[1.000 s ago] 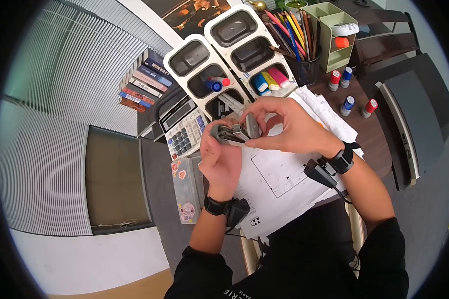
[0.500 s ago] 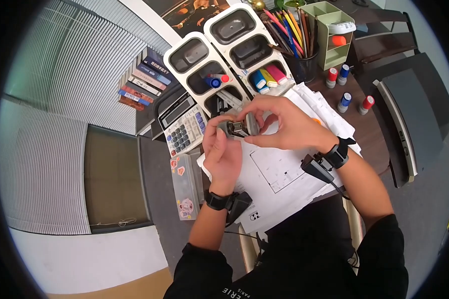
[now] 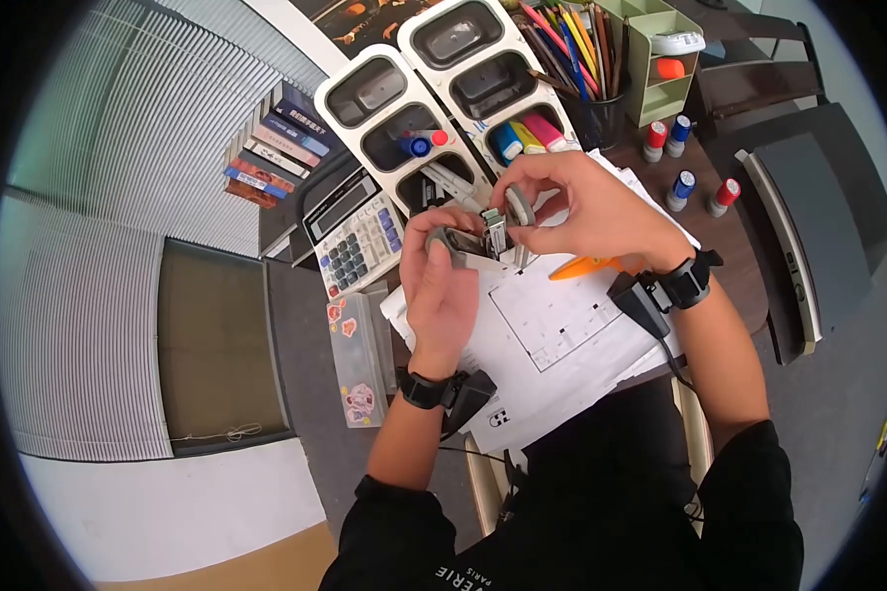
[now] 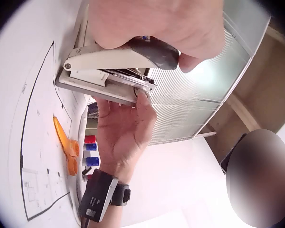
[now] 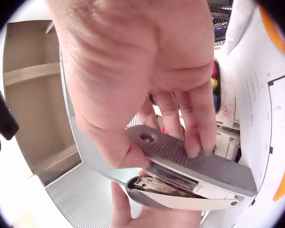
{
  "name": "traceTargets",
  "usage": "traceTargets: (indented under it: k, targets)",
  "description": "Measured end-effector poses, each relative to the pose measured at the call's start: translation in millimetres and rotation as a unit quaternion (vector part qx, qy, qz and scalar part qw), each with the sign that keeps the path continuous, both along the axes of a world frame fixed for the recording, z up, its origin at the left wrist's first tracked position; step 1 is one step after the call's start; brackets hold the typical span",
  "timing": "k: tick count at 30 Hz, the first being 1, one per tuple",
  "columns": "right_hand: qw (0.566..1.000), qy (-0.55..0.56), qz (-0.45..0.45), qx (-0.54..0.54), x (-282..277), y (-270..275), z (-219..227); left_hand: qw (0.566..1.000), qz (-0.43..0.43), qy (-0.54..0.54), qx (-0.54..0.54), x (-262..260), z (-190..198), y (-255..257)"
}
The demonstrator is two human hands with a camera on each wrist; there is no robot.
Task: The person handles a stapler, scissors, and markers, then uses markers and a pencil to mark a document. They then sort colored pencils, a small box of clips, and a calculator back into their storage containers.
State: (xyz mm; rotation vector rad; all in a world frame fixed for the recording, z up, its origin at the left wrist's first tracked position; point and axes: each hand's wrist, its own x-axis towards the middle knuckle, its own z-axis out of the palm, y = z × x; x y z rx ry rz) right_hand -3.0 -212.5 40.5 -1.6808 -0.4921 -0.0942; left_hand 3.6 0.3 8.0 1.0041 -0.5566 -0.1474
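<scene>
A grey-and-white stapler (image 3: 496,234) is held spread open between both hands, above the printed sheets. My left hand (image 3: 442,300) grips its upper arm, whose dark grey tip (image 4: 156,51) shows in the left wrist view. Thumb and fingers of my right hand (image 3: 601,212) pinch the base (image 5: 204,166), with its ribbed grey underside toward the right wrist camera. Between arm and base, the metal staple channel (image 4: 128,80) is exposed. Orange-handled scissors (image 3: 583,267) lie on the paper (image 3: 552,325) beneath the right hand.
A white organizer (image 3: 389,61) with pens and highlighters stands behind the hands, with a calculator (image 3: 355,246) to its left. Right of it are a pencil cup (image 3: 596,118), a green rack (image 3: 650,59) and several red- and blue-capped bottles (image 3: 682,187). A stickered clear case (image 3: 355,355) lies left.
The hands have moved slightly apart, and the stapler's arm and base are spread wider. Its metal channel now shows more plainly. More of the orange scissors has come into view.
</scene>
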Motion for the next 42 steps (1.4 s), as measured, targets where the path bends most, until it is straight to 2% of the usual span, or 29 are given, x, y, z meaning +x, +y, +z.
traceTargets:
  k: [2, 8, 12, 15, 17, 23, 31, 42]
  targets:
    - [0.999, 0.005, 0.024, -0.035, -2.8, -5.3, 6.4, 0.999, 0.006, -0.018, -0.026, -1.3, -1.3, -3.1]
    - [0.997, 0.010, 0.029, -0.076, 0.3, -28.6, 9.2, 0.997, 0.072, -0.013, 0.029, 4.8, 1.1, 6.7]
    - [0.995, 0.016, 0.037, -0.095, 5.2, -39.9, 7.1, 0.996, 0.087, -0.010, 0.016, 8.1, 0.4, 9.1]
    - [0.993, 0.023, 0.036, -0.108, 2.4, -43.1, 7.8, 0.991, 0.131, -0.005, 0.010, 7.2, 1.4, 9.8]
    - [0.989, 0.021, 0.029, -0.145, 1.2, -46.8, 10.4, 0.988, 0.151, 0.010, -0.016, 9.3, 1.1, 11.8]
    - [0.986, 0.055, 0.036, -0.153, 2.3, -55.3, 11.4, 0.981, 0.179, 0.023, -0.071, 18.6, -6.2, 19.6]
    - [0.984, 0.099, 0.050, -0.142, 7.1, -63.7, 0.3, 0.979, 0.193, -0.008, -0.063, 14.9, -4.8, 17.3]
    - [0.984, 0.093, 0.043, -0.144, 7.2, -58.8, -1.9, 0.980, 0.188, -0.068, -0.010, 11.2, -4.6, 13.6]
